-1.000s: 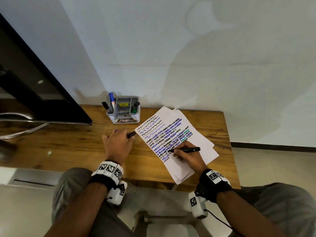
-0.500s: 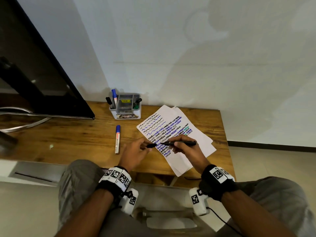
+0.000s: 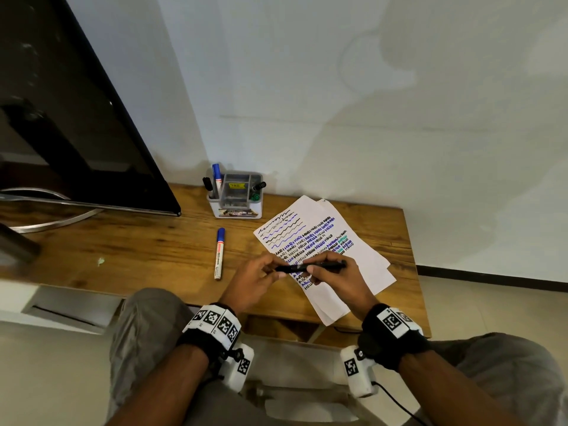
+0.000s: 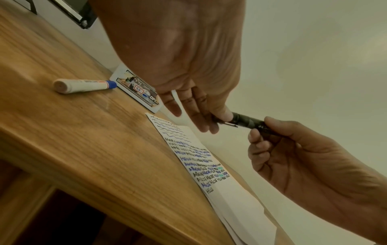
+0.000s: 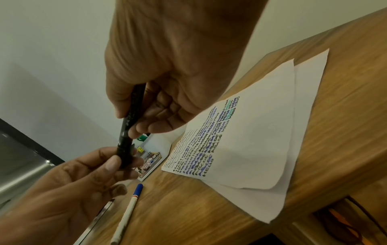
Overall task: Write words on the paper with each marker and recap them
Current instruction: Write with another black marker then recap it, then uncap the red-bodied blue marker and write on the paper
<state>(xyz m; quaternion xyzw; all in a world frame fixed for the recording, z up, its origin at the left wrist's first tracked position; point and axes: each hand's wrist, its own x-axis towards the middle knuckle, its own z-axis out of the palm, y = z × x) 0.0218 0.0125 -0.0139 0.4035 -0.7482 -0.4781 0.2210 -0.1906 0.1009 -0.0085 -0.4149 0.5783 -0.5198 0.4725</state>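
Observation:
A black marker [image 3: 322, 265] lies level in the air just above the written paper [image 3: 356, 256], held between both hands. My left hand [image 3: 278, 270] pinches its cap end [image 4: 234, 118] with thumb and fingers. My right hand [image 3: 313, 273] grips the barrel [image 5: 131, 116]. The cap sits over the tip; how far it is pushed on I cannot tell. Rows of black, blue and green words cover the top sheet [image 5: 261, 140]. A white marker with a blue cap [image 3: 219, 253] lies on the desk, left of my hands.
A white organiser [image 3: 235, 195] with more markers stands at the back of the wooden desk [image 3: 123, 250] against the wall. A dark monitor [image 3: 76, 118] fills the left. The paper stack overhangs the desk's front edge [image 5: 272, 215].
My right hand lifted the black marker off the paper and turned it level. My left hand left the blue-capped marker on the desk and came over to the black marker's tip end.

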